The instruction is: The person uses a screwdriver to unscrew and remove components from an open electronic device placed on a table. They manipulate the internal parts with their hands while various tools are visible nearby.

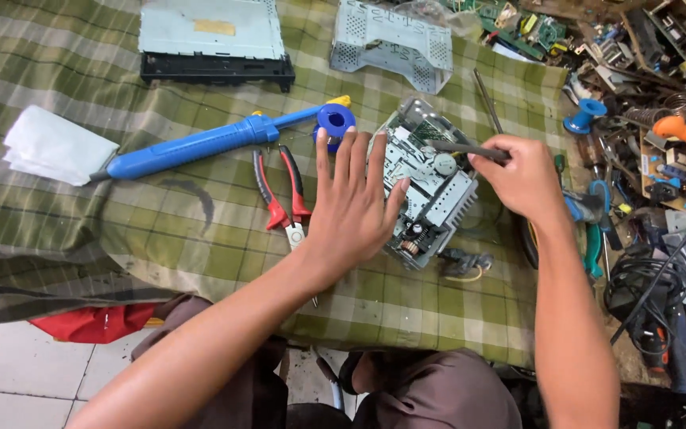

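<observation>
A grey metal electronics chassis (437, 191) with a circuit board lies tilted on the green plaid cloth (81, 230). My left hand (352, 202) hovers flat with fingers spread over the chassis's left edge, holding nothing. My right hand (524, 176) grips a dark rod-shaped tool (460, 148) whose tip rests on the top of the chassis. Red-handled pliers (283, 195) lie just left of my left hand.
A blue desoldering pump (200, 143) and a blue solder spool (335, 121) lie behind the pliers. White folded paper (57, 144) sits far left. Two metal covers (212, 36) (395, 40) rest at the back. Tools, cables and circuit boards (653, 159) crowd the right side.
</observation>
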